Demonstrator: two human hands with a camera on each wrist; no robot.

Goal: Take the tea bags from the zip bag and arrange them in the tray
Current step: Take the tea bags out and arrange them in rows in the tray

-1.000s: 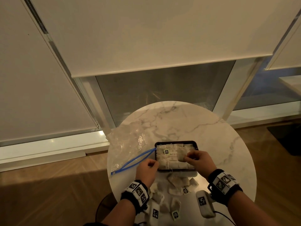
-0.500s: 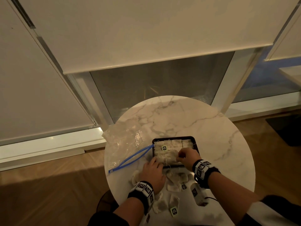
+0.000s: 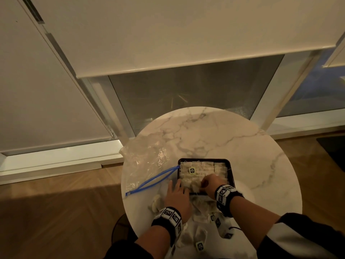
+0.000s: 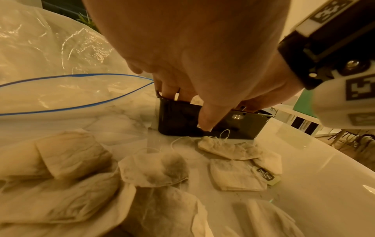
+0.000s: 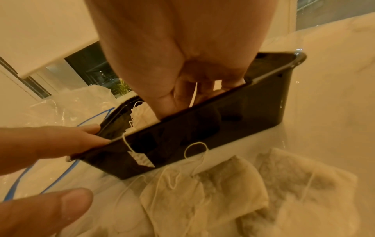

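Head view gives me the layout: a round marble surface (image 3: 214,139), a black tray (image 3: 231,176) near its front with tea bags (image 3: 205,170) packed in rows inside, and the clear zip bag (image 3: 147,161) lying flat to the tray's left, its blue zipper edge gaping toward the tray corner. More loose tea bags (image 3: 200,215) lie scattered on the surface between the tray and me. My left hand (image 3: 178,197) rests with straight fingers against the tray's near-left corner; my right hand (image 3: 211,184) is curled down into the tray's near side.

The left wrist view shows what the head view cannot: the left fingertips (image 4: 169,89) hooked just over the tray rim and the thumb pressed on the tray's outer wall (image 4: 178,120), with strings and paper tags trailing from the loose bags.

The right wrist view shows the right hand (image 5: 182,77) bunched inside the tray, fingers pressed together around a white string; whether it pinches a whole bag I cannot tell. One tag hangs over the tray's outer wall.
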